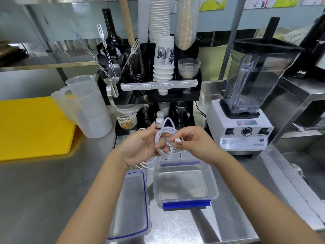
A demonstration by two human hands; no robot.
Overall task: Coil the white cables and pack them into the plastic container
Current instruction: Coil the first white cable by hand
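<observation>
Nearest the camera, a clear lid (131, 205) with blue trim lies flat on the steel bench (44, 191), just beside the open plastic container (184, 184), whose blue clips face front and back. Above the container's far edge, the left hand (140, 147) grips a white cable (166, 136) wound in loops, while the right hand (195, 143) pinches its plug end. Loose cable trails down onto the bench between the hands and the container. Behind stand a blender (246, 103), a black cup organizer (151, 81), clear jugs (84, 106) and a yellow cutting board (33, 127) at the left edge.

Two bare forearms, no sleeves, left hand (140, 147), right hand (195, 143)
</observation>
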